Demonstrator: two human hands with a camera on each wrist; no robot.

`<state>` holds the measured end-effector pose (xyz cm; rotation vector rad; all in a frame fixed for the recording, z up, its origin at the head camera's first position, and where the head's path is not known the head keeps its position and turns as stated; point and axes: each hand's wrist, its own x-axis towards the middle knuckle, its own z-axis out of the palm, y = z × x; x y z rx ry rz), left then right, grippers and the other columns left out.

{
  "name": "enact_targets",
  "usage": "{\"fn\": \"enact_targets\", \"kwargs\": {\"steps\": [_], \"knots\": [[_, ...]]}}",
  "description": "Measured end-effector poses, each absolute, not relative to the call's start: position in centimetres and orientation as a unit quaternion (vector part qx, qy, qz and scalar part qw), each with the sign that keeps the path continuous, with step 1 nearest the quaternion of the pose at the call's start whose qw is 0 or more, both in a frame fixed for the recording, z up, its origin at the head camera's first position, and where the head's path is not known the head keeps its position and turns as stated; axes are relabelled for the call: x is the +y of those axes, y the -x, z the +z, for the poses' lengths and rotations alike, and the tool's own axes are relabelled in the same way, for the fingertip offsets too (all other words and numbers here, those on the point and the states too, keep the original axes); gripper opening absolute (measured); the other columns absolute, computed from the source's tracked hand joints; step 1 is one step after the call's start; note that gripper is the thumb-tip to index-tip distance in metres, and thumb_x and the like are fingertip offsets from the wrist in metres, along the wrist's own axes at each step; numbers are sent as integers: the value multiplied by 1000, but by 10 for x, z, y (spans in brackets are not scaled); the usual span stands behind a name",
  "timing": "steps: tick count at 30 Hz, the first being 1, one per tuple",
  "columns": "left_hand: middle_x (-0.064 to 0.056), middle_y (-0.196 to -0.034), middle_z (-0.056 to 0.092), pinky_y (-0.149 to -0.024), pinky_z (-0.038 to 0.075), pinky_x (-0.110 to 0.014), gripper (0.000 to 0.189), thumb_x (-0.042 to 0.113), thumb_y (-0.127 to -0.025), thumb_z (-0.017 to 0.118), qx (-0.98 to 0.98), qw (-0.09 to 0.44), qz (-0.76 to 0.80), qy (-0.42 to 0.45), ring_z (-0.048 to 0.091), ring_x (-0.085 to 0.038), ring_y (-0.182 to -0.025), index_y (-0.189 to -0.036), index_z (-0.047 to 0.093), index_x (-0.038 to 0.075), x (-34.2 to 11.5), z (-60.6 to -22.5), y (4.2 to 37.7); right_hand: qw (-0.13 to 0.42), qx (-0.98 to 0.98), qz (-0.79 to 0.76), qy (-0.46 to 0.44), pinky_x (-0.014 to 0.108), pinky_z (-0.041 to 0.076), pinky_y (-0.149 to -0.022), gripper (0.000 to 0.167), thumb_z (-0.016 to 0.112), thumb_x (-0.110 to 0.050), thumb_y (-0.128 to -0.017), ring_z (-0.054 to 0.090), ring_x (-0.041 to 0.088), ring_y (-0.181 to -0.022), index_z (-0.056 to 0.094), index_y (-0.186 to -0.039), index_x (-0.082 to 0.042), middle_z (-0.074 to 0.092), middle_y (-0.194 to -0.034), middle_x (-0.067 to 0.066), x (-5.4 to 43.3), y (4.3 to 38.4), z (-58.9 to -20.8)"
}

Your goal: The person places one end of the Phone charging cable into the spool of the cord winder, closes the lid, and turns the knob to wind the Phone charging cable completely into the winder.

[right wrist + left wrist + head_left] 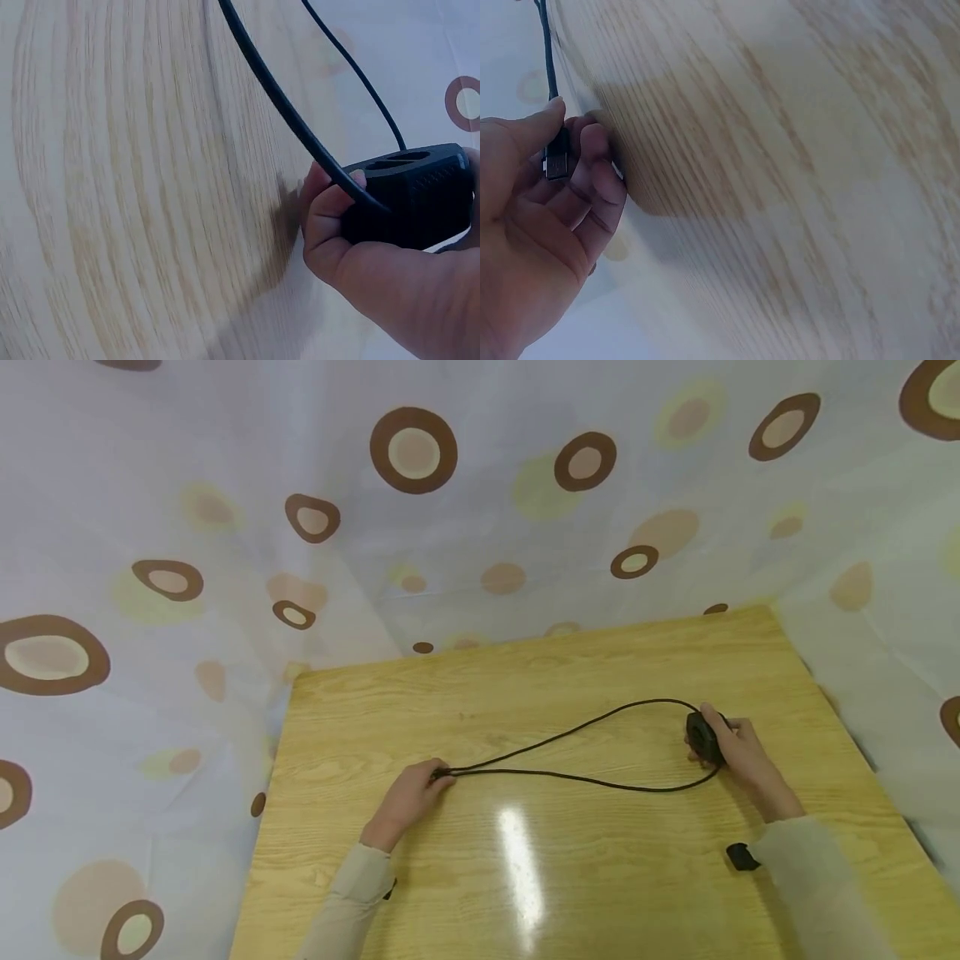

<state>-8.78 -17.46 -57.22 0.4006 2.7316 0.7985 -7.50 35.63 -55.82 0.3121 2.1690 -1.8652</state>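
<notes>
"Cable first: where is it, and who has hold of it?"

"It runs across the bench in one long loop. The left hand pinches the end with the plug, where both strands meet. The right hand grips the black block, with a finger hooked by the cable there."

"So which step is this?"

"I'd judge it's the stretching-out: the hands are well apart and the strands bow away from each other between them. I can't tell whether they touch the bench."

"And what would the next move call for?"

"A firm hold on the block, I'd think, and a light pinch at the plug, so the slack can be guided without twisting."

"Any edges to mind?"

"The right hand is nearer its side edge than the left hand is to its own. Past the far edge hangs a spotted curtain, so I'd not swing the loop that way. The roomiest stretch is bare wood between the forearms, on the person's side of the loop."
</notes>
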Motion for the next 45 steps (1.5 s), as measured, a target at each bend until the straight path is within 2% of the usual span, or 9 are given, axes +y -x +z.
{"fn": "enact_targets", "kwargs": {"steps": [6, 11, 20, 25, 27, 33, 35, 40, 45], "knots": [[-8, -113, 78, -82, 61, -40, 25, 30, -105, 67, 938, 132, 302, -110, 74, -18, -94, -122, 72, 11, -174, -568, 91, 124, 748, -636, -145, 27, 60, -69, 66, 37, -56, -111, 77, 8, -75, 40, -132, 7, 78, -81, -4, 348, 71, -556], [-10, -117, 79, -88, 62, -47, 27, 33, -104, 68, 943, 115, 296, -99, 77, -27, -105, -122, 71, 13, -175, -566, 91, 118, 724, -661, -155, 26, 61, -70, 59, 40, -56, -111, 78, 9, -76, 42, -127, 1, 77, -82, -4, 346, 70, -560], [-14, -103, 80, -59, 53, -29, 47, 42, -101, 71, 964, 90, 243, -59, 75, -21, -78, -132, 63, 8, -179, -563, 90, 133, 718, -670, -133, 26, 61, -70, 74, 32, -55, -112, 77, 10, -79, 37, -143, 12, 78, -87, -5, 343, 66, -570], [-11, -84, 76, -46, 35, -25, 65, 49, -99, 71, 973, 89, 213, -20, 53, -12, -52, -142, 55, 4, -180, -561, 91, 133, 723, -664, -140, 27, 61, -72, 73, 31, -61, -110, 76, 11, -78, 39, -140, 5, 78, -86, -6, 341, 63, -572], [-13, -89, 73, -45, 35, -28, 75, 55, -97, 72, 979, 81, 188, -12, 47, -15, -52, -148, 51, 4, -177, -560, 91, 129, 716, -672, -142, 28, 61, -70, 70, 30, -62, -110, 74, 11, -75, 43, -137, 1, 79, -85, -5, 340, 61, -573], [-22, -126, 66, -72, 57, -45, 80, 57, -96, 72, 988, -7, 141, -56, 69, -34, -89, -150, 50, 3, -152, -553, 89, 112, 688, -705, -131, 27, 60, -67, 57, 28, -60, -111, 72, 12, -71, 48, -131, -10, 78, -83, -3, 334, 59, -576], [-20, -125, 66, -80, 57, -49, 72, 53, -99, 70, 985, -26, 152, -77, 69, -35, -97, -148, 52, 4, -137, -551, 88, 112, 681, -712, -130, 27, 60, -68, 54, 27, -59, -111, 72, 12, -71, 45, -131, -13, 77, -83, -4, 329, 59, -577], [-10, -114, 70, -80, 55, -43, 51, 44, -103, 68, 971, -68, 157, -165, 68, -26, -96, -139, 61, 7, -94, -550, 91, 102, 645, -746, -134, 27, 58, -67, 51, 23, -60, -110, 72, 12, -71, 41, -130, -17, 74, -85, -5, 314, 60, -579], [-5, -119, 71, -87, 56, -42, 42, 42, -108, 60, 956, -48, 137, -255, 70, -22, -105, -138, 64, 12, -49, -546, 94, 100, 631, -758, -128, 27, 59, -65, 54, 24, -61, -110, 73, 11, -71, 44, -129, -14, 74, -85, -4, 300, 63, -579]]}}
